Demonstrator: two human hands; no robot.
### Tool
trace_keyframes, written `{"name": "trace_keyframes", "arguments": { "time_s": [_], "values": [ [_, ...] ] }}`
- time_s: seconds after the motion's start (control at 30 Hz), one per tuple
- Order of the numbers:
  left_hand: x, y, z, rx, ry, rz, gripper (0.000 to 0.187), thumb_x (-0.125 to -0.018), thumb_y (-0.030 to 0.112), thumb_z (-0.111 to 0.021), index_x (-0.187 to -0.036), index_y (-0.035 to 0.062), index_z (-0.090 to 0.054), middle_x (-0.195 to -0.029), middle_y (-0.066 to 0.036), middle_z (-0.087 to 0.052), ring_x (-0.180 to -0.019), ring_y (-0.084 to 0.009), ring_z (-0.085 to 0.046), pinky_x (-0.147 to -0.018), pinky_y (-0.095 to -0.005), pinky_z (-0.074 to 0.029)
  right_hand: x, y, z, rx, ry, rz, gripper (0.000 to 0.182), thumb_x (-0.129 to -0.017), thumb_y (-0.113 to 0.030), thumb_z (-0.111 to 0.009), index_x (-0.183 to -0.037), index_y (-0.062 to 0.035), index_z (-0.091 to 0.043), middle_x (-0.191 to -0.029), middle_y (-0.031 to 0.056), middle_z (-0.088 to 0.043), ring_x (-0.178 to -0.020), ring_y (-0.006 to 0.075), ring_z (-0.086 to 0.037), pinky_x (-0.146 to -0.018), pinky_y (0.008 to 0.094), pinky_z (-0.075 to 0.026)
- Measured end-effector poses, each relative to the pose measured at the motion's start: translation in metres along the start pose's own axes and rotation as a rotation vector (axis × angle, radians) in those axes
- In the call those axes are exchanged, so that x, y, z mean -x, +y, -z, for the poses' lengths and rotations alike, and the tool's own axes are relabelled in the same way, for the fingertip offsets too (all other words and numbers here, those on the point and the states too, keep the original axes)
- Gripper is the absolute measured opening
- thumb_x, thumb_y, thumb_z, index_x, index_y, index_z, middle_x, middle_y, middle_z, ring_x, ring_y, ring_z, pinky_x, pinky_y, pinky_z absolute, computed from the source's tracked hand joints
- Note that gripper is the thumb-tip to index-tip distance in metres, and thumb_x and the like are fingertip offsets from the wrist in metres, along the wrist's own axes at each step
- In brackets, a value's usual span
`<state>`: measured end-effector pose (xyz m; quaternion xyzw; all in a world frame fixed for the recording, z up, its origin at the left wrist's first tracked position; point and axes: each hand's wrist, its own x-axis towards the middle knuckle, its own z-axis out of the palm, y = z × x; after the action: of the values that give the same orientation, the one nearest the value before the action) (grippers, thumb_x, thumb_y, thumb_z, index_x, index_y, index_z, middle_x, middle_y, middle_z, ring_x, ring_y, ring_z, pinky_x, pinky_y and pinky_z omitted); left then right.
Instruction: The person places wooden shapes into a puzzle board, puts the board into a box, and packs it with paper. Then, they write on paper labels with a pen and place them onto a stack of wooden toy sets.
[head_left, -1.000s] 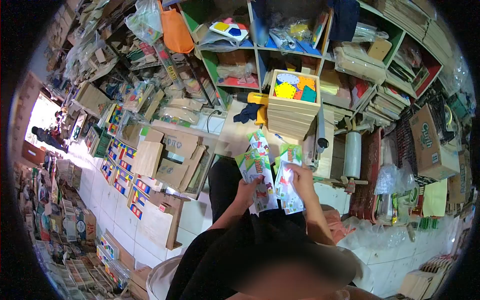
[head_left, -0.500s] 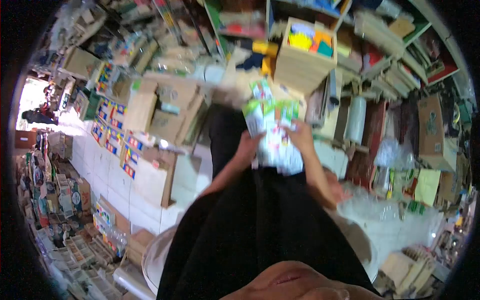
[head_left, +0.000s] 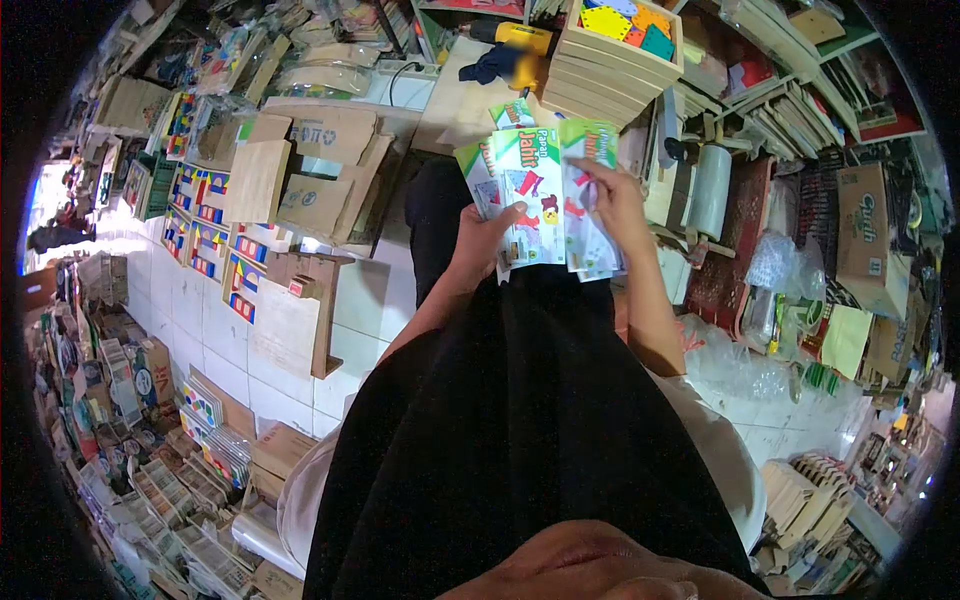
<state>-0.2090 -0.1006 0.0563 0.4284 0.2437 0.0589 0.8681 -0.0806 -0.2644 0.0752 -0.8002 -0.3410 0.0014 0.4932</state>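
Printed sheets marked "Papan Jahit" (head_left: 530,205), white and green with small pictures, are fanned out above my lap. My left hand (head_left: 482,240) grips the left part of the fan, its thumb lying across the front of the middle sheet. At the other side, my right hand (head_left: 618,205) has its fingers on the right-hand sheets (head_left: 583,235), the index finger bent over their face. One more green-and-white sheet (head_left: 512,114) lies beyond the fan on the wooden board (head_left: 455,95).
Ahead stands a stack of wooden trays (head_left: 610,85), the top one holding coloured pieces. A yellow power tool (head_left: 530,68) lies beside it near dark cloth (head_left: 490,66). Cardboard (head_left: 315,190) and coloured block sets (head_left: 205,225) are on the left, a wrapped roll (head_left: 710,190) on the right.
The sheets, bunched together before, are now spread into left and right groups. My right hand has moved up and slightly right along them, and the view has shifted slightly.
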Motion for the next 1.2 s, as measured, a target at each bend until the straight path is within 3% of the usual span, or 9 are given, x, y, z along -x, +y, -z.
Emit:
{"name": "trace_keyframes", "arguments": {
  "time_s": [0.03,0.3,0.57,0.63,0.77,0.87,0.97,1.0,1.2],
  "values": [
    [0.0,0.0,-0.002,0.002,-0.006,0.002,0.021,-0.078,0.005,-0.064,-0.096,-0.0047,-0.059,-0.088,-0.011,-0.064,-0.076,-0.0168,-0.063,-0.069,-0.0307,-0.051,0.001,-0.015,0.004,-0.114,-0.17,-0.329,0.031,-0.079,0.007,-0.04,-0.099,-0.0011,-0.063,-0.08,0.0114,-0.063,-0.069,0.0136,-0.057,-0.065,0.0267,-0.045],
    [-0.005,-0.012,-0.006,0.036,-0.014,0.06,0.022,-0.083,0.013,-0.06,-0.097,-0.0034,-0.058,-0.087,-0.01,-0.064,-0.072,-0.0178,-0.063,-0.063,-0.0314,-0.052,0.018,-0.005,-0.025,-0.399,-0.05,-0.465,0.016,-0.077,-0.011,-0.066,-0.089,0.0001,-0.065,-0.074,0.0015,-0.063,-0.064,0.005,-0.052,-0.058,0.0213,-0.043],
    [0.01,0.003,-0.017,-0.009,-0.012,0.111,0.022,-0.085,0.015,-0.058,-0.097,-0.0033,-0.058,-0.086,-0.007,-0.063,-0.073,-0.0115,-0.06,-0.065,-0.0248,-0.049,0.021,0.004,0.004,0.024,0.097,-0.126,0.064,-0.081,0.001,-0.054,-0.136,-0.0007,-0.021,-0.128,0.017,-0.041,-0.11,0.0197,-0.046,-0.094,0.0308,-0.035],
    [0.01,-0.006,-0.026,-0.087,-0.103,0.03,0.024,-0.083,0.015,-0.06,-0.098,-0.0034,-0.055,-0.085,-0.006,-0.062,-0.073,-0.0107,-0.06,-0.066,-0.0257,-0.049,0.029,-0.004,-0.007,-0.409,-0.043,-0.347,0.069,-0.078,0.003,-0.048,-0.139,-0.0026,-0.015,-0.141,0.0187,-0.023,-0.129,0.0261,-0.025,-0.104,0.0316,-0.02],
    [-0.001,-0.06,-0.021,-0.234,-0.018,-0.329,0.078,-0.079,0.005,-0.063,-0.133,0.0019,-0.008,-0.115,-0.017,-0.047,-0.098,-0.0169,-0.052,-0.081,-0.0294,-0.046,0.046,-0.019,-0.038,-0.61,-0.064,-0.445,0.065,-0.088,-0.019,-0.048,-0.139,-0.0045,-0.01,-0.131,0.0132,-0.035,-0.116,0.02,-0.038,-0.093,0.0287,-0.034],
    [0.012,-0.063,-0.011,-0.211,-0.088,-0.222,0.086,-0.08,0.007,-0.062,-0.137,0.0068,0.003,-0.12,-0.019,-0.043,-0.105,-0.0214,-0.05,-0.087,-0.0345,-0.044,0.064,-0.023,-0.036,-0.787,-0.063,-0.522,0.065,-0.087,-0.016,-0.051,-0.138,-0.0061,-0.013,-0.123,0.011,-0.044,-0.1,0.0145,-0.048,-0.08,0.0241,-0.041],
    [0.002,-0.065,0.016,-0.288,-0.454,-0.396,0.091,-0.08,0.009,-0.061,-0.139,0.0134,0.008,-0.123,-0.019,-0.042,-0.111,-0.0254,-0.047,-0.091,-0.04,-0.042,0.08,-0.004,-0.036,-0.807,-0.107,-0.587,0.058,-0.084,-0.013,-0.057,-0.133,-0.0073,-0.026,-0.11,0.0051,-0.053,-0.085,0.0077,-0.05,-0.068,0.0208,-0.041],
    [0.002,-0.066,0.015,0.384,-0.224,0.161,0.086,-0.082,0.015,-0.058,-0.14,0.017,0.005,-0.124,-0.02,-0.042,-0.113,-0.0296,-0.047,-0.094,-0.0432,-0.039,0.083,0.002,-0.036,-0.896,-0.181,-0.638,0.054,-0.082,-0.01,-0.059,-0.129,-0.0076,-0.033,-0.105,0.0027,-0.055,-0.083,0.007,-0.05,-0.068,0.0212,-0.041],
    [-0.013,-0.034,-0.003,0.556,-0.573,0.032,0.07,-0.077,0.02,-0.056,-0.138,0.014,-0.02,-0.125,-0.022,-0.043,-0.114,-0.0359,-0.046,-0.095,-0.0432,-0.039,0.089,-0.006,-0.044,-1.06,-0.471,-0.928,0.036,-0.086,-0.02,-0.056,-0.118,-0.0035,-0.049,-0.101,0.002,-0.058,-0.085,0.0109,-0.054,-0.074,0.0242,-0.044]
  ]
}}
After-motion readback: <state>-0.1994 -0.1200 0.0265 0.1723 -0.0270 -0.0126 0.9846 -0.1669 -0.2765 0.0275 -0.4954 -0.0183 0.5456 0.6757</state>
